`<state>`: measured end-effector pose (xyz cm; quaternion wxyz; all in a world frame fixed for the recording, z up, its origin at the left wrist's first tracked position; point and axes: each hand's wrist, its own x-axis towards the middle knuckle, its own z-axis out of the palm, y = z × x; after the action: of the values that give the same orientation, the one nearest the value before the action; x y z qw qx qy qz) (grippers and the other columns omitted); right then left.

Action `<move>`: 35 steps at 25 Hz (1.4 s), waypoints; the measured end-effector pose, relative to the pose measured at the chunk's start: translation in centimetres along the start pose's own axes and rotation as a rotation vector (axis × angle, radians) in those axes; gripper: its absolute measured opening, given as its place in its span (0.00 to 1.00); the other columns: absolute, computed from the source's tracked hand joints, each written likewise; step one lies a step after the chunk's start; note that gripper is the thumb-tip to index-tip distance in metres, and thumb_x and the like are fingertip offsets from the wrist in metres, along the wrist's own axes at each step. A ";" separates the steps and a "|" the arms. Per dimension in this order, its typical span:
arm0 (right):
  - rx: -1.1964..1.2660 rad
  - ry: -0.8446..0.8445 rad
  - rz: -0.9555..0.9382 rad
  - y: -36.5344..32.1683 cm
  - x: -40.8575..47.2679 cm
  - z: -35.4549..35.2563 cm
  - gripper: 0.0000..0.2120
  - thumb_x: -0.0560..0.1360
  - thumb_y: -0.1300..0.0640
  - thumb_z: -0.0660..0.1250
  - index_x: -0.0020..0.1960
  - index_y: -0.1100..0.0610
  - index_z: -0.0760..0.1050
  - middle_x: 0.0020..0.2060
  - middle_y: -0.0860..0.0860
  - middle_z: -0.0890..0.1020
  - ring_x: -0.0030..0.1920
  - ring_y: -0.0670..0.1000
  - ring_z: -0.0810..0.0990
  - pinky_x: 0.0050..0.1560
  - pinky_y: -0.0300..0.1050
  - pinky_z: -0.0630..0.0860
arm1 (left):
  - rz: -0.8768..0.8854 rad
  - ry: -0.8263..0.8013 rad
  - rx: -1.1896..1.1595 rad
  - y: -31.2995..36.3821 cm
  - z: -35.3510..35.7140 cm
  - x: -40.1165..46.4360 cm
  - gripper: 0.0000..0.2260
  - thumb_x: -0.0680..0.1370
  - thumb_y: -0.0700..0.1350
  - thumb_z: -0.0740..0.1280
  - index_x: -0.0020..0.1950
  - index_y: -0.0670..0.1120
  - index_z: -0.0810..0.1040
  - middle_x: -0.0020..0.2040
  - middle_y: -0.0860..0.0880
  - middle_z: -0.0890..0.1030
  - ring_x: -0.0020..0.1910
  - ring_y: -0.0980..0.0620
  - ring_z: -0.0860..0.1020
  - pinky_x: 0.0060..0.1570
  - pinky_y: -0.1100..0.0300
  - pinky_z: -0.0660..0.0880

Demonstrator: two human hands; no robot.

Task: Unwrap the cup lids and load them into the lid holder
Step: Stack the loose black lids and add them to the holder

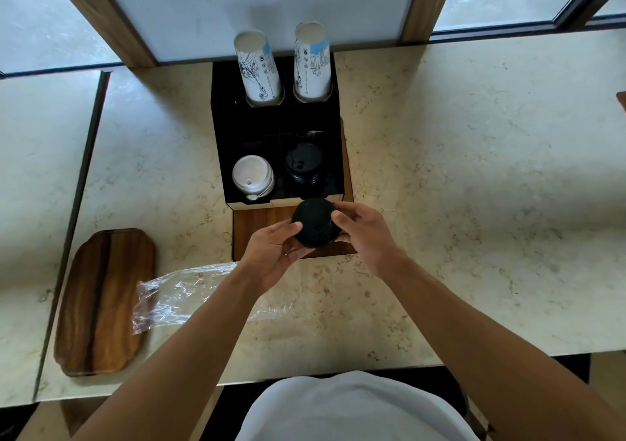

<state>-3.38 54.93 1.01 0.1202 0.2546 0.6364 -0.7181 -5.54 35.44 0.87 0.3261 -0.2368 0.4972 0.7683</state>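
A stack of black cup lids (313,222) is held between both hands just in front of the black lid holder (250,125). My left hand (271,254) grips it from below and the left. My right hand (362,228) grips its right side. In the holder, a stack of white lids (252,176) fills the front left compartment and a stack of black lids (303,166) sits in the front right one. An empty clear plastic wrapper (179,295) lies on the counter to the left, partly under my left forearm.
Two stacks of upside-down paper cups (259,67) stand in the holder's back slots. The holder rests on a wooden board (261,223). A second wooden board (105,301) lies at the left. The marble counter (474,186) ends at a window behind.
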 end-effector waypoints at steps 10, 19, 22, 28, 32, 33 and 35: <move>-0.032 0.074 0.061 -2.2 2.7 1.8 0.17 0.76 0.57 0.75 0.63 0.58 0.76 0.56 0.57 0.84 0.54 0.55 0.86 0.55 0.56 0.84 | 0.169 0.204 0.112 3.4 0.3 2.3 0.12 0.78 0.39 0.72 0.60 0.37 0.80 0.52 0.39 0.87 0.51 0.41 0.86 0.51 0.49 0.84; -0.267 0.263 -0.125 -6.1 6.0 4.2 0.15 0.78 0.48 0.71 0.59 0.57 0.79 0.50 0.52 0.86 0.48 0.51 0.86 0.54 0.53 0.84 | 0.424 0.363 0.414 8.6 2.8 6.2 0.03 0.78 0.46 0.74 0.46 0.53 0.84 0.38 0.63 0.85 0.40 0.64 0.84 0.36 0.69 0.79; -0.308 0.325 -0.146 -6.4 7.0 4.5 0.16 0.79 0.48 0.70 0.60 0.57 0.79 0.51 0.53 0.86 0.51 0.53 0.86 0.58 0.54 0.83 | 0.472 0.437 0.554 9.6 3.0 7.9 0.02 0.76 0.52 0.74 0.47 0.56 0.85 0.40 0.60 0.86 0.39 0.64 0.84 0.39 0.66 0.80; -0.397 0.394 -0.236 -6.1 7.9 5.4 0.18 0.80 0.49 0.70 0.65 0.58 0.77 0.53 0.54 0.86 0.48 0.54 0.87 0.53 0.54 0.84 | 0.509 0.511 0.807 9.7 3.4 10.0 0.07 0.79 0.54 0.70 0.49 0.54 0.86 0.30 0.72 0.79 0.35 0.73 0.78 0.36 0.69 0.70; -0.457 0.412 -0.244 -5.7 8.6 5.6 0.18 0.80 0.50 0.69 0.66 0.57 0.77 0.47 0.54 0.87 0.44 0.53 0.87 0.49 0.54 0.85 | 0.541 0.516 0.904 10.2 3.4 10.6 0.07 0.79 0.52 0.71 0.51 0.50 0.86 0.30 0.64 0.78 0.34 0.73 0.78 0.28 0.76 0.69; -0.472 0.411 -0.246 -5.7 8.7 5.6 0.17 0.80 0.50 0.69 0.65 0.57 0.77 0.44 0.53 0.87 0.41 0.52 0.87 0.48 0.53 0.85 | 0.551 0.516 0.930 10.3 3.5 10.6 0.08 0.79 0.52 0.71 0.51 0.50 0.86 0.32 0.64 0.78 0.33 0.69 0.79 0.28 0.78 0.69; -0.504 0.413 -0.252 -5.6 8.9 5.6 0.16 0.79 0.49 0.70 0.62 0.57 0.78 0.38 0.50 0.86 0.37 0.49 0.86 0.46 0.51 0.85 | 0.574 0.520 0.991 10.6 3.6 10.6 0.08 0.79 0.51 0.71 0.52 0.50 0.86 0.32 0.64 0.77 0.33 0.66 0.79 0.27 0.78 0.68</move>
<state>-14.88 51.72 1.55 -0.0416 0.2762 0.8310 -0.4811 -20.66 38.40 1.46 0.0463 -0.0937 0.9012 0.4206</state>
